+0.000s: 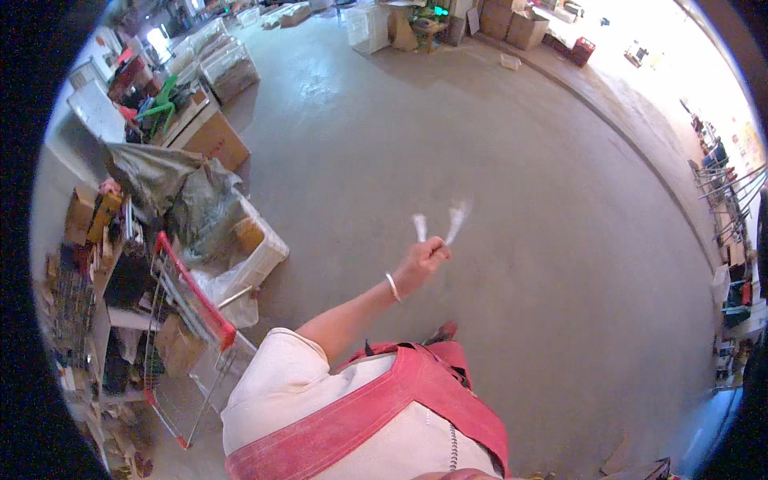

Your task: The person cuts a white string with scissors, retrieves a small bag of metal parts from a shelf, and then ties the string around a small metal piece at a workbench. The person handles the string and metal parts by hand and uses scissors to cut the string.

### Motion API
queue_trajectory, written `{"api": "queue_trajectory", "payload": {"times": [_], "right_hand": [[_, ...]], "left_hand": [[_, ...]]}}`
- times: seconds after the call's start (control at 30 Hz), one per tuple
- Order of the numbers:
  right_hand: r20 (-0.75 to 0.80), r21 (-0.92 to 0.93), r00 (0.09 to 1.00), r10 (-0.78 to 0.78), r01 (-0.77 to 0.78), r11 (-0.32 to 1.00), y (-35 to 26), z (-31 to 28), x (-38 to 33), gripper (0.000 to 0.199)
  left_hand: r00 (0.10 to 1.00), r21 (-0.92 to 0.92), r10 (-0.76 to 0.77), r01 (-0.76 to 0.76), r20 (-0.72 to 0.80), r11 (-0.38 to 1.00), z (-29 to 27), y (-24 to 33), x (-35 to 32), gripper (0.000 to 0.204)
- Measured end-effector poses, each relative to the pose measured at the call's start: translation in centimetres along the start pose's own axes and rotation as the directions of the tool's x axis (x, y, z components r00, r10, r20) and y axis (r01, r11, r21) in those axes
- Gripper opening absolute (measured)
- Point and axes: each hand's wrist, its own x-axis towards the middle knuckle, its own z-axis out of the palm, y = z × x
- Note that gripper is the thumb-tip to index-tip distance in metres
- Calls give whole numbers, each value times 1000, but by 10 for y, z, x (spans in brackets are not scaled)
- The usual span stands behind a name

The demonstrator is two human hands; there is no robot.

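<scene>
My left arm reaches forward from its white sleeve, with a pale bracelet [393, 288] round the wrist. My left hand [424, 262] is closed in front of my body, above the grey floor. Out of the fist stick two thin white strips [456, 220], spread apart in a V. Motion smears their ends, so I cannot make out their exact kind. The fingers hide the lower parts of the strips. Nowhere in the picture does my right hand show. Over my white shirt lies a red apron [336, 428], and the tip of a shoe [446, 330] peeks out beyond it.
To the left stand a red-handled wire cart [196, 292], a white crate [268, 252] and loaded shelves [100, 336]. Farther off are a cardboard box [216, 140], a green chair [162, 104] and clear plastic bins [228, 68]. A floor ledge [616, 132] curves along the right.
</scene>
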Motion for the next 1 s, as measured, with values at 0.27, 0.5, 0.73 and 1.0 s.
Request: {"api": "queue_trajectory", "payload": {"times": [0.27, 0.5, 0.73, 1.0], "right_hand": [[-156, 112, 988, 4, 14, 994, -148, -159, 210, 19], [-369, 125, 895, -250, 314, 941, -407, -401, 371, 25], [-439, 103, 792, -423, 512, 853, -598, -510, 538, 30], [-62, 225, 984, 168, -150, 963, -535, -535, 555, 32]], "left_hand": [[777, -446, -616, 600, 129, 664, 45, -66, 236, 15], [270, 202, -793, 961, -546, 188, -58, -272, 160, 35], [-56, 281, -914, 943, -401, -181, -18, -267, 270, 30], [677, 599, -673, 682, -299, 420, 96, -296, 855, 31]]}}
